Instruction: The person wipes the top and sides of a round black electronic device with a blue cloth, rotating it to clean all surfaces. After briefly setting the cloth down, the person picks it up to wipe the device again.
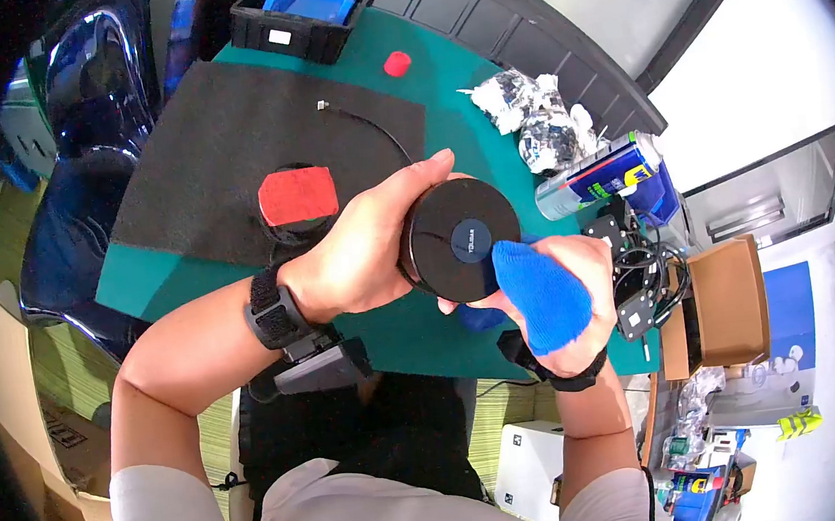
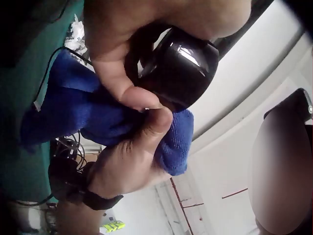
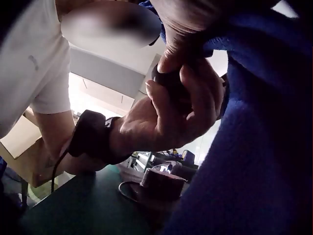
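Green tabletop (image 1: pixel 400 340), hands (image 1: pixel 354 251) gripping disc (image 1: pixel 444 243), blue cloth (image 1: pixel 546 298)

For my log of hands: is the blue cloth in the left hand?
No, the right hand holds the blue cloth; the left hand grips the black device.

This looks like a workshop or lab workspace: the green-topped desk (image 1: pixel 415 341) carries a dark mat (image 1: pixel 188 172), with a black storage bin (image 1: pixel 255 30) at its far edge and a spray can (image 1: pixel 591 180) and black cables (image 1: pixel 679 281) toward its right side. Right of the desk sits an open cardboard box (image 1: pixel 732 290); left of it, a glossy chair (image 1: pixel 78 233).
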Motion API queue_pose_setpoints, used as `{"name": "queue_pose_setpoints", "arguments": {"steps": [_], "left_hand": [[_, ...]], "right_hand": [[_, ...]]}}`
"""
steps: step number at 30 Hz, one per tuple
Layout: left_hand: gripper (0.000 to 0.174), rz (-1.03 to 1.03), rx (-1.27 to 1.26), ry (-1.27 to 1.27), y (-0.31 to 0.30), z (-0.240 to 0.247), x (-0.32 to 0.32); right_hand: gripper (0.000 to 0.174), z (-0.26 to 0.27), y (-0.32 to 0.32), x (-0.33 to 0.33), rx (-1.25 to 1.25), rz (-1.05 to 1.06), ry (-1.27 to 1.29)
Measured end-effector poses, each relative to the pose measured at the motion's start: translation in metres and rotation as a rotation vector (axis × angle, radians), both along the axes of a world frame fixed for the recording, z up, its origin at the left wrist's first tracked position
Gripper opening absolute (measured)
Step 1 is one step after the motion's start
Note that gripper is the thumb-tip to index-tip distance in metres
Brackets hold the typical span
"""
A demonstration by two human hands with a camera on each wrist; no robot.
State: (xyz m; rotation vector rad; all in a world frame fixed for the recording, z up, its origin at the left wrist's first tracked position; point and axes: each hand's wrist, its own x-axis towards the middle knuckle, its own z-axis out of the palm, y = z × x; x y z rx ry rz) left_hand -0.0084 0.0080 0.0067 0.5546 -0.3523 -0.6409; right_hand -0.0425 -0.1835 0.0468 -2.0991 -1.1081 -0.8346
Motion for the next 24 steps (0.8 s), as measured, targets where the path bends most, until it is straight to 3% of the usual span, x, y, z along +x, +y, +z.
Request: {"name": "queue_pose_setpoints", "arguments": {"steps": [3, 11, 15, 18, 20, 21, 23, 24], "left_hand": [[0.056, -0.01, 0.017, 0.009, 0.0, 0.001, 0.0], [0.056, -0.048, 0.0, -0.024, 0.0, -0.003, -0.001], [0.056, -0.053, 0.015, 0.002, 0.001, -0.002, 0.0], [0.056, -0.089, 0.032, 0.031, 0.002, 0.0, -0.002], [0.056, -0.124, 0.038, 0.047, 0.002, 0.0, -0.002], [0.056, -0.15, 0.02, 0.035, 0.002, 0.0, -0.002], [0.056, -0.174, 0.005, 0.024, 0.003, 0.001, -0.002], [0.056, -0.176, 0.014, 0.032, 0.004, 0.002, -0.002]], "right_hand": [[0.061, 0.007, 0.004, 0.0, -0.055, -0.053, 0.095], [0.053, -0.004, -0.009, -0.002, -0.062, 0.08, 0.064], [0.055, 0.005, 0.005, -0.005, -0.016, -0.037, 0.131], [0.058, 0.002, -0.006, -0.004, -0.021, -0.069, 0.214], [0.063, -0.017, -0.031, -0.005, -0.014, 0.055, 0.391], [0.063, -0.016, -0.027, -0.005, -0.013, 0.054, 0.392], [0.046, -0.012, -0.015, -0.005, 0.034, 0.1, 0.138], [0.05, -0.011, -0.015, -0.003, -0.003, 0.107, 0.127]]}}
